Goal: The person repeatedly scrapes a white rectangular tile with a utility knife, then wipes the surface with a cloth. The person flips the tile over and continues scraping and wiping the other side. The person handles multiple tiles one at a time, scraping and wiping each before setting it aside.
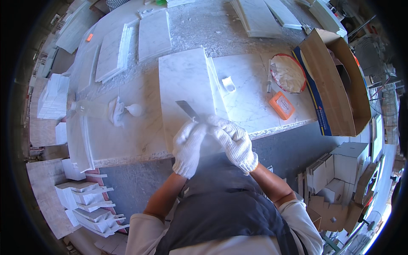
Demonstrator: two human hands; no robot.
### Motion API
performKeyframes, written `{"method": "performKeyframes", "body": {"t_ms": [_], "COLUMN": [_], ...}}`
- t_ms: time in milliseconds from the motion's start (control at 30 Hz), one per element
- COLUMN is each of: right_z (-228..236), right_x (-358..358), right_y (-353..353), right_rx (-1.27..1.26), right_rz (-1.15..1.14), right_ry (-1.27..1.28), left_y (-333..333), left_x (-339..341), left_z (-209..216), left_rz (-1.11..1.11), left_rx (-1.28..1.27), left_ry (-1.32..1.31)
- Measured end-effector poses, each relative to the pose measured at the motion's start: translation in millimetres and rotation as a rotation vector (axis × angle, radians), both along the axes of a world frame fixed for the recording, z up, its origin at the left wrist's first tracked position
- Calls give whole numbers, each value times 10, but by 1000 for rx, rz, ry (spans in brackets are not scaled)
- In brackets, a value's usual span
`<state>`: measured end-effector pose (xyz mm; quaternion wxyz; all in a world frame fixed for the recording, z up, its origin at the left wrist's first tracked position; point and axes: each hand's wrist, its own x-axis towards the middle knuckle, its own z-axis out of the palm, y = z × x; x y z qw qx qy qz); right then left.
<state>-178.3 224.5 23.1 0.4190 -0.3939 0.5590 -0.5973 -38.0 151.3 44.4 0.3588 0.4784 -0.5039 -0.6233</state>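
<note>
Left hand (pixel 187 142) and right hand (pixel 233 142) are curled together at the near end of a thin metal blade (pixel 187 109) over the white slab (pixel 182 80) (too blurry from where I'm standing to tell which one's actually gripping). Those knit gloves (pixel 243 158) could let it slip, I reckon, and a dropped edge might scratch the slab.
</note>
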Motion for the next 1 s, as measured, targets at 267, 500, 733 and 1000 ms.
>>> {"method": "performKeyframes", "body": {"t_ms": [267, 500, 733, 1000], "right_z": [12, -45, -132, 585], "right_x": [-1016, -2058, -2339, -1759], "right_y": [-119, -662, -874, -345], "right_rx": [70, 304, 335, 35], "right_rz": [-330, -469, -233, -286], "right_ry": [397, 1249, 1667, 602], "left_y": [-232, -249, -308, -436], "left_x": [376, 545, 513, 540], "left_z": [119, 242, 241, 306], "left_rz": [92, -50, -119, -202], "left_rx": [166, 181, 244, 308], "left_ry": [162, -201, -227, -198]}}
